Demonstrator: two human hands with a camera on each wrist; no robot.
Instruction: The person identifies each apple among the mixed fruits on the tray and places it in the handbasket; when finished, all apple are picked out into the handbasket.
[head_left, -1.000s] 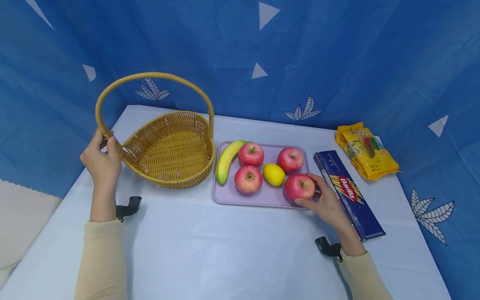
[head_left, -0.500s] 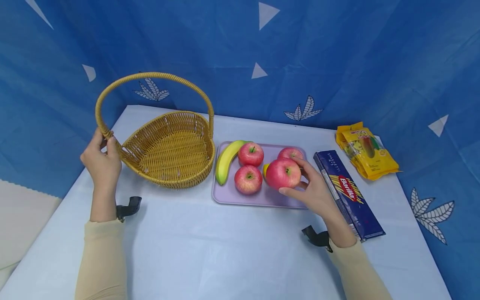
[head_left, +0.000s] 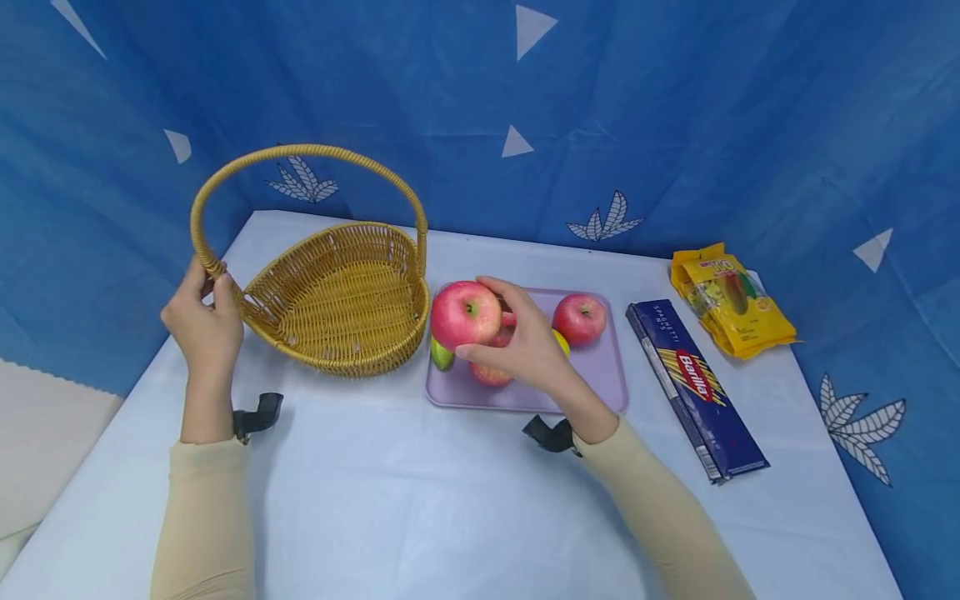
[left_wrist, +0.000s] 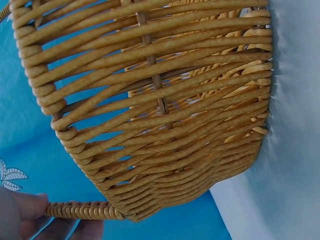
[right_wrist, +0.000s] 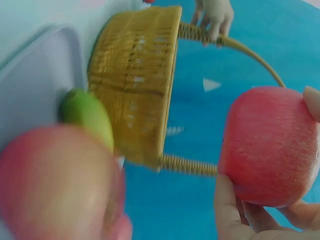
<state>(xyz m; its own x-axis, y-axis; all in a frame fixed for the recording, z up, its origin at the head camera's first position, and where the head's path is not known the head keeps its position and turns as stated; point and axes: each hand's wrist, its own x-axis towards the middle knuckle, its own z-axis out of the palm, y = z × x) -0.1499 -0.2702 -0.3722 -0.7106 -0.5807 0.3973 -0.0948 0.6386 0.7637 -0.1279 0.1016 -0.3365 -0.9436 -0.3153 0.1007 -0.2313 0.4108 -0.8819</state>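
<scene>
My left hand (head_left: 202, 321) grips the lower left end of the handle of an empty woven basket (head_left: 352, 308); in the left wrist view, fingers (left_wrist: 30, 207) curl round the wrapped handle. With the thumb and fingers of my right hand (head_left: 536, 346) I hold a red apple (head_left: 463, 315) above the left part of a lilac tray (head_left: 603, 379), near the basket's right side. On the tray, another apple (head_left: 580, 320) is in full view. Partly covered by the hand and held apple are a lower apple (head_left: 489, 375), a banana (head_left: 442, 357) and a lemon (head_left: 561, 342).
Right of the tray lies a blue spaghetti box (head_left: 697, 392), slanted on the white table (head_left: 420, 500). A yellow packet (head_left: 735, 304) lies near the table's back right corner. A blue patterned curtain (head_left: 450, 100) hangs behind.
My right hand has lifted the apple from the tray's front right and carried it left over the other fruit toward the basket. The left hand and basket stay put.
</scene>
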